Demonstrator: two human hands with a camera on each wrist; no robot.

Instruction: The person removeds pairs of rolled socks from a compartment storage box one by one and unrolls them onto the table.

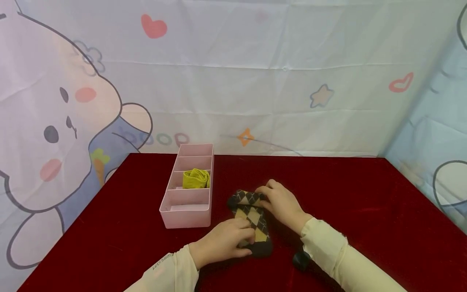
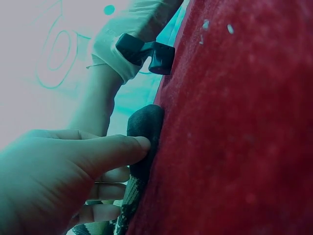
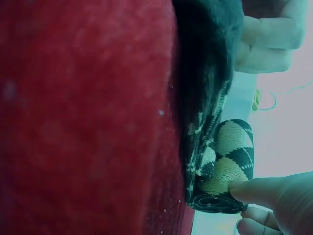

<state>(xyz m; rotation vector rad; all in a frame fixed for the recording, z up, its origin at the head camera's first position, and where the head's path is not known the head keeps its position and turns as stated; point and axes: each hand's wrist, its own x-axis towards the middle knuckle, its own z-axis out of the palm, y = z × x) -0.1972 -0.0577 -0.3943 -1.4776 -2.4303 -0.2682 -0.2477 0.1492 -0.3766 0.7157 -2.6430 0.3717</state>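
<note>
An argyle sock (image 1: pixel 257 219) in black, tan and yellow lies lengthwise on the red cloth, its far end rolled up. With thumb and fingers, my right hand (image 1: pixel 284 202) pinches the right side of that roll (image 3: pixel 227 156). My left hand (image 1: pixel 228 239) holds the near part, its thumb on the dark end (image 2: pixel 146 120) and its bent fingers against the patterned side. To the left of the sock stands a pink divided box (image 1: pixel 187 219). A rolled yellow cloth item (image 1: pixel 196 179), perhaps a sock, sits in one of its compartments.
Red velvet-like cloth (image 1: pixel 346 194) covers the table. Behind it hangs a pale printed curtain (image 1: pixel 233 81). A small black device (image 1: pixel 301 260) is by the right wrist, close to the cloth.
</note>
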